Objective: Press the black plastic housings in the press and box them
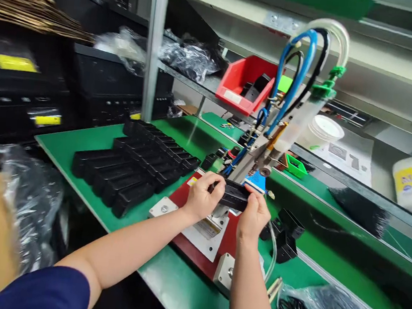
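Head view: pinching, with the fingers (218, 192) of left hand (200, 200) and right hand (253, 215), both ends of the black housing (236, 196); held over the red base plate (231, 233); best kept level, gripped lightly by the edges, clear of the syringe (300, 120).

Factory assy. area: dispensing syringe (298, 123), rows of blk. parts (144, 159), red bin (233, 80).

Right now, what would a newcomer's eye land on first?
Probably the tilted, translucent syringe right of centre, with blue tubes arching beside it. Just below it in view, the left hand and right hand hold a black plastic part. Then the rows of black housings on the green bench, to the left.
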Available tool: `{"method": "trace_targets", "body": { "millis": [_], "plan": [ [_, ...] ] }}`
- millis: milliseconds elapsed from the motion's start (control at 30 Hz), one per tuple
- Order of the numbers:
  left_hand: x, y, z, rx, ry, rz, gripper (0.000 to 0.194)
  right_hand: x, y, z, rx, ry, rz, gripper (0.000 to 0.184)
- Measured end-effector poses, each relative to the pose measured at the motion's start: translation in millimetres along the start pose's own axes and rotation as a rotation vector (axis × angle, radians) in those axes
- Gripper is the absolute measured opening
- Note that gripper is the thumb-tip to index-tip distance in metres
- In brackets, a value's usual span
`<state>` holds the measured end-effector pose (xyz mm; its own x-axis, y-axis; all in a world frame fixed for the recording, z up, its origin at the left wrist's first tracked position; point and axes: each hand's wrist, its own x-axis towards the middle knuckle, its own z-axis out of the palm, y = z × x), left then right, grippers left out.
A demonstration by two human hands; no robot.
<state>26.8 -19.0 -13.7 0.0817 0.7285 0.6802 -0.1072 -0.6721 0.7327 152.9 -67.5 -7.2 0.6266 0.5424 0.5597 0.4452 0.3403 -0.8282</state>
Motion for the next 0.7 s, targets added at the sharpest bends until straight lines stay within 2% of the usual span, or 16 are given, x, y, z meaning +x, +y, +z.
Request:
{"method": "trace_targets", "body": {
  "millis": [267,467,533,600,700],
  "plan": [
    [1.7,9.7,-15.7,0.033,-0.109,0.016,0.023,2.4,-7.0,3.3,0.071,-0.021,0.071,0.040],
    [8.8,23.8,-24.4,-0.020,-0.156,0.141,0.034,-0.9,-39.8,3.7,0.167,0.069,0.004,0.032],
    [3.6,30.5,-39.3,-0.039,-0.214,0.234,0.037,-10.7,-53.6,1.0,0.177,0.052,0.002,0.032],
    [-7.7,35.8,-65.4,-0.052,-0.283,0.336,0.037,-29.8,-61.5,-2.6,0.133,-0.047,0.021,0.035],
    [-25.7,35.2,-126.5,0.029,-0.304,0.357,0.030,-79.9,-55.1,-9.6,0.015,-0.250,0.014,0.050]
  ]
}}
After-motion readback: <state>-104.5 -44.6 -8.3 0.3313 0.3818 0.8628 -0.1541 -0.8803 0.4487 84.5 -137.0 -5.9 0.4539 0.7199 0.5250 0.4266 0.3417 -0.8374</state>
